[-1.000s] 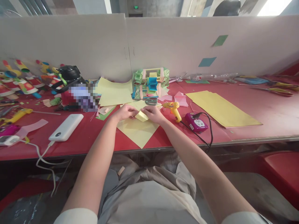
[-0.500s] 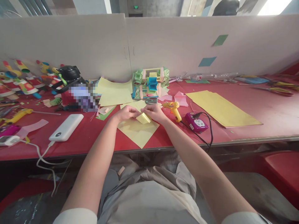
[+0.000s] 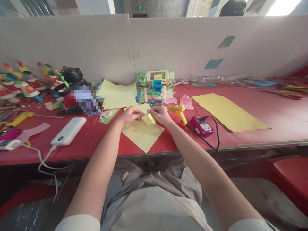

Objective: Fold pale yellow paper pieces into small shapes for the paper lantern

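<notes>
Along the surface's (image 3: 167, 146) near edge, a yellow sheet (image 3: 145, 138) points one corner toward the person. Over it, a folded paper piece (image 3: 149, 119) tilts, long axis indistinct, between left hand (image 3: 130, 116), grip unclear, and pinching right hand (image 3: 160, 115). A glue gun (image 3: 180, 112) narrows rightward room.

Can't read the print on the yellow glue gun (image 3: 179, 111) just left of the purple power socket (image 3: 202, 126), way too tiny. Further left of the socket, the left hand (image 3: 131, 115) and right hand (image 3: 160, 115) cover bits of the folded yellow paper block (image 3: 149, 119), and the right one blocks part of the grey-handled scissors (image 3: 156, 104). Way off to its left, a mosaic patch (image 3: 86, 100) hides something, and a paper figure (image 3: 4, 91) gets chopped by the view's edge. Red stool (image 3: 292, 173) right of it's cut off too.
</notes>
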{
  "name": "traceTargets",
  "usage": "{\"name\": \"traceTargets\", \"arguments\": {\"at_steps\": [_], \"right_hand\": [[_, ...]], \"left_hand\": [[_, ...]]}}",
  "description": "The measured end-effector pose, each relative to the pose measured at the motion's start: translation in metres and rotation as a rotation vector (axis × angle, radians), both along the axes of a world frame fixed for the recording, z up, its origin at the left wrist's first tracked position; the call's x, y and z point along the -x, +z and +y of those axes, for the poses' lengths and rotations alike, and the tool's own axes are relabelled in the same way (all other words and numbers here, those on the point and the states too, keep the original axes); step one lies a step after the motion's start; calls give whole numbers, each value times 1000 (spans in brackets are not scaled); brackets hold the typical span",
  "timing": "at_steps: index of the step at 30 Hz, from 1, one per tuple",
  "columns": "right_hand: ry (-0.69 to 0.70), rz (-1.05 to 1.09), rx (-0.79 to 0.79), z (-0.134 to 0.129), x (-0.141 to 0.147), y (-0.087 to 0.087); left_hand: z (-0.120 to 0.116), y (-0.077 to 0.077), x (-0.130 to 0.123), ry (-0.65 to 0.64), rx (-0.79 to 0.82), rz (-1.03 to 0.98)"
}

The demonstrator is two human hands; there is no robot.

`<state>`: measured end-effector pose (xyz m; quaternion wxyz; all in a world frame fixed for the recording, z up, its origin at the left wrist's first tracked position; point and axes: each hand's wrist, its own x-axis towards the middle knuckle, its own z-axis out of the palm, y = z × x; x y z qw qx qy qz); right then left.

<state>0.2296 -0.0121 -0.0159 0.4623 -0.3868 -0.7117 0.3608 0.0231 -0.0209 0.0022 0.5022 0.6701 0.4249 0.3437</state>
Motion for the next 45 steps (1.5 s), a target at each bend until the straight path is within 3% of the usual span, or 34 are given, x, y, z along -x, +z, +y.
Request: {"name": "traceTargets", "arguments": {"at_steps": [5, 10, 16, 20, 31, 45], "right_hand": [[-128, 73, 16, 5, 0, -5], [-156, 93, 7, 7, 2, -8], [-207, 154, -61, 3, 2, -3], [-164, 89, -99, 2, 2, -4], [-113, 31, -69, 7, 1, -11], [-96, 93, -78, 7, 3, -12]], "left_hand": [[3, -7, -7, 78, -110, -100], [8, -17, -18, 148, -175, -155], [7, -11, -18, 313, -201, -151], [10, -11, -15, 379, -221, -150], [11, -15, -15, 301, -202, -146], [13, -14, -16, 338, -204, -161]]}}
